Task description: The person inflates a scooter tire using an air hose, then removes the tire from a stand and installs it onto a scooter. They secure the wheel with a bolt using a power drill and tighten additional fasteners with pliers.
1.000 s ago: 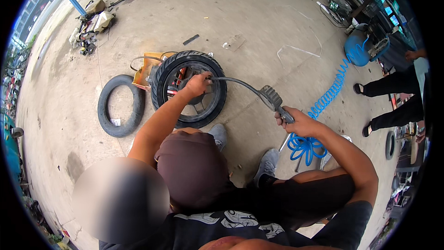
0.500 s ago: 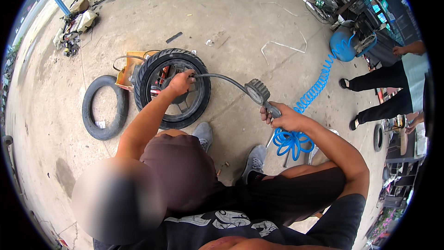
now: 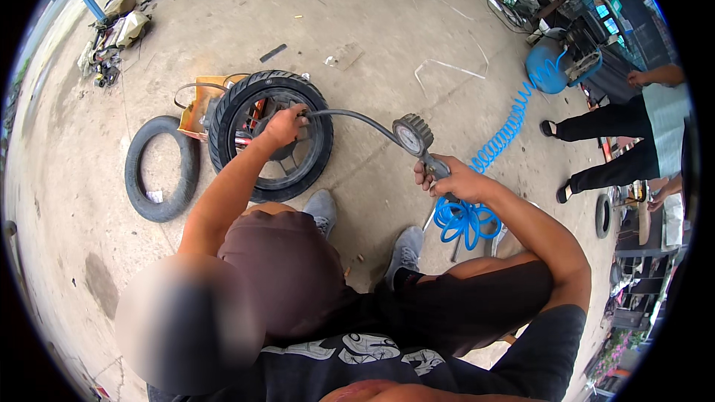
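My left hand (image 3: 284, 128) is pinched round the end of the black hose (image 3: 354, 114), over the spokes of the wheel (image 3: 322, 138); can't tell if the end is seated on a valve, fingers hide it. My right hand (image 3: 458, 179) is wrapped round the handle of the gauge (image 3: 412, 135), dial beyond my fingers, reading too small to make out.

Risks, my guess: loose pinch or crooked hose end could leak or pop off. Pulling the right hand away could tug the hose, which arcs between my hands without much spare. Wheel sits tilted under my left hand, close against the orange crate (image 3: 199, 104); a hard push could rock it. Overfilling possible if the dial goes unwatched.

Just below my right hand, loops of the blue coiled hose (image 3: 510, 130) bunch near my right shoe (image 3: 406, 249); could snag my foot.

Room: left of my left hand is tight, crate then grey inner tube (image 3: 134, 171). Beyond both hands, floor (image 3: 380, 37) is mostly open. Right of my right hand, blue hose runs out to the blue tank (image 3: 546, 71), and another person's legs (image 3: 607, 119) limit that side.
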The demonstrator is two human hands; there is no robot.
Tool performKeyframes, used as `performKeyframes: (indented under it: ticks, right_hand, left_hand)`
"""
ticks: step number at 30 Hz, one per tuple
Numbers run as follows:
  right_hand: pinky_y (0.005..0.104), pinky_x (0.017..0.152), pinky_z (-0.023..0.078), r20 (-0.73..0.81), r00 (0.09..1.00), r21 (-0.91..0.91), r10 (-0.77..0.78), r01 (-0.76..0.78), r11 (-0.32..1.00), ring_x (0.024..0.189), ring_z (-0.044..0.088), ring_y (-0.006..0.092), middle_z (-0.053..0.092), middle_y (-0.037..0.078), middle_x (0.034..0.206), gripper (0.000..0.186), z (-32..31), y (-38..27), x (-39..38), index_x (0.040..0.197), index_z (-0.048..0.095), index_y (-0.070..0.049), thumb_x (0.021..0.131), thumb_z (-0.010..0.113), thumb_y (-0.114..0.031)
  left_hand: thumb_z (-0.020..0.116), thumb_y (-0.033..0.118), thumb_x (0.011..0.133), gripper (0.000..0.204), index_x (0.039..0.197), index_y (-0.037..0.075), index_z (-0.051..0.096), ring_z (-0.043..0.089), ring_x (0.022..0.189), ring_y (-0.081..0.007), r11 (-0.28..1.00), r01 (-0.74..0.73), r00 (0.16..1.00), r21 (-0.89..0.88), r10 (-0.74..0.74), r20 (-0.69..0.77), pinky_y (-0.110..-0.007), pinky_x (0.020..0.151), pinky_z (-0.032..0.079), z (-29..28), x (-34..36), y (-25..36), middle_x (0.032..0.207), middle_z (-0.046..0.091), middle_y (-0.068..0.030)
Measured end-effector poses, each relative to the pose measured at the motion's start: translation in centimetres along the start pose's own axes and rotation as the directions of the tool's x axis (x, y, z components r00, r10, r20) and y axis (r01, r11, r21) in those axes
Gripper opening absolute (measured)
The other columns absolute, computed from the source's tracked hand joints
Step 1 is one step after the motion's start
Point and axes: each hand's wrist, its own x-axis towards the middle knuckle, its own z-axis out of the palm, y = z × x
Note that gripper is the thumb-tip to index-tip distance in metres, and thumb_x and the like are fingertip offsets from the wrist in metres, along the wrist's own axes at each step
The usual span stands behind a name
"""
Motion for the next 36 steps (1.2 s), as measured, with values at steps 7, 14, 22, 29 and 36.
performKeyframes:
  ticks: [7,14,22,29,36]
  right_hand:
    - [0.0308,0.081,0.050,0.006,1.000,0.008,-0.002,0.002,1.000,0.094,0.059,0.0170,0.062,0.012,0.116,0.062,-0.1,-0.7,0.1,0.128,0.052,0.005,0.066,0.055,0.006]
    - [0.0304,0.080,0.050,0.008,1.000,0.072,-0.015,0.014,0.997,0.094,0.060,0.0176,0.062,0.012,0.117,0.064,-0.2,-0.1,0.2,0.130,0.052,0.006,0.066,0.057,0.005]
    - [0.0294,0.073,0.050,-0.002,1.000,0.066,-0.007,0.007,0.998,0.091,0.060,0.0172,0.063,0.010,0.107,0.061,-0.6,0.2,0.2,0.128,0.055,0.003,0.067,0.060,0.002]
    - [0.0289,0.071,0.050,-0.010,1.000,0.068,0.004,-0.003,0.998,0.088,0.059,0.0164,0.061,0.008,0.103,0.059,-0.5,0.2,0.4,0.126,0.056,0.003,0.068,0.059,0.004]
    - [0.0284,0.074,0.050,-0.014,1.000,0.075,-0.018,0.019,0.997,0.094,0.059,0.0174,0.063,0.012,0.113,0.061,-0.6,0.2,0.5,0.129,0.055,0.002,0.068,0.058,0.005]
  left_hand:
    - [0.059,0.013,0.095,0.038,0.133,0.006,0.054,0.068,0.064,-0.0256,0.999,0.029,0.999,-0.032,-0.030,-0.027,-0.039,0.063,0.053,0.1,0.0,-0.5,0.083,0.069,-0.0182]
    - [0.060,0.013,0.094,0.038,0.131,0.006,0.056,0.069,0.067,-0.0280,0.998,0.045,0.998,-0.034,-0.046,-0.032,-0.040,0.068,0.053,-0.1,-0.2,0.1,0.084,0.069,-0.0199]
    - [0.060,0.013,0.094,0.037,0.130,0.006,0.056,0.069,0.067,-0.0285,0.998,0.025,0.999,-0.060,-0.027,-0.040,-0.041,0.068,0.053,0.1,0.0,-0.2,0.082,0.069,-0.0206]
    - [0.060,0.013,0.094,0.037,0.131,0.005,0.056,0.070,0.068,-0.0302,0.998,0.037,0.999,-0.042,-0.038,-0.031,-0.042,0.069,0.053,0.0,-0.2,0.2,0.084,0.069,-0.0217]
    - [0.059,0.013,0.094,0.038,0.131,0.005,0.055,0.070,0.068,-0.0303,1.000,0.023,0.999,-0.018,-0.023,-0.035,-0.042,0.070,0.053,-0.1,-0.2,0.1,0.085,0.069,-0.0217]
